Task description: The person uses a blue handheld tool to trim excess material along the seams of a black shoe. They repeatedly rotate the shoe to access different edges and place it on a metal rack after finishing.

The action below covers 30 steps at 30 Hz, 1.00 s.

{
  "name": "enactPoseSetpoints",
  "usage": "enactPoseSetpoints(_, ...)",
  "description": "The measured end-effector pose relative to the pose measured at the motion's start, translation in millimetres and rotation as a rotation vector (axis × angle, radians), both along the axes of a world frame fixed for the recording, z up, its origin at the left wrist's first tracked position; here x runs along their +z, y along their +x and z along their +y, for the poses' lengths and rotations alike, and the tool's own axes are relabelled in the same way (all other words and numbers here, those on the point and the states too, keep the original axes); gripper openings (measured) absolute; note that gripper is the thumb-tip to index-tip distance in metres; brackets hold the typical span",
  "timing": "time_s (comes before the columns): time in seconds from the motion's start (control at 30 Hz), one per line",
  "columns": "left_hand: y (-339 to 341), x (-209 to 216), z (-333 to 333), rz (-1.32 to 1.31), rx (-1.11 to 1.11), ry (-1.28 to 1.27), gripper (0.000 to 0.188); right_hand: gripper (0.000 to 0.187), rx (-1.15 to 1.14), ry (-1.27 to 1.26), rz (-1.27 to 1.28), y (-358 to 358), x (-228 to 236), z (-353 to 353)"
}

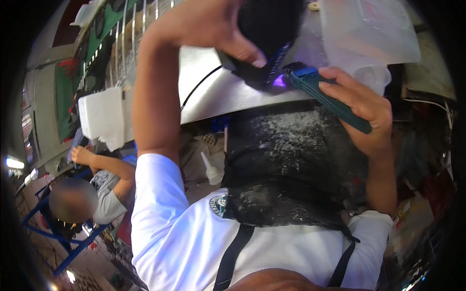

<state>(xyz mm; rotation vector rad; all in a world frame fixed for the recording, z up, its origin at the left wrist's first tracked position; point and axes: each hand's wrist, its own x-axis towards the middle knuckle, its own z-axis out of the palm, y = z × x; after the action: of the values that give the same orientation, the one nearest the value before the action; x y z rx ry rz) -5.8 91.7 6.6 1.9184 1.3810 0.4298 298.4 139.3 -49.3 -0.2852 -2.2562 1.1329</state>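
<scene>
My left hand (213, 26) grips a large black object (269, 29) above the pale metal table, with the thumb along its lower side. What kind of object it is I cannot tell; a ridged edge faces right. In my right hand (364, 99) is a long dark teal piece (335, 99) with a ridged surface and a blue end. That end is tilted up toward the black object's edge, with a small gap or light contact that I cannot make out. A purple glow (279, 80) shows between the two.
Translucent plastic containers (369, 29) stand at the right of the table (206, 104). A thin black cable (199, 85) runs at the left, near a white tub (102, 114). A white nozzle bottle (212, 169) is below the table edge. Another person (109, 189) sits at the far left.
</scene>
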Motion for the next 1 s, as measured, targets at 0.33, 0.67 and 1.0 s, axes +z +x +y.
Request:
enactPoseSetpoints(0.33, -1, -32, -75, -0.057, 0.206, 0.231, 0.107, 0.021, -0.824, -0.302, -0.162, 46, 12, 4)
enactPoseSetpoints(0.67, 37, -46, -96, -0.045, 0.601, 0.465, 0.086, 0.024, -0.393, -0.118, -0.208, 57, -6, 37)
enactPoseSetpoints(1.0, 29, -66, -107, -0.143, 0.607, 0.496, 0.096, 0.029, -0.294, -0.208, -0.239, 73, -4, 51)
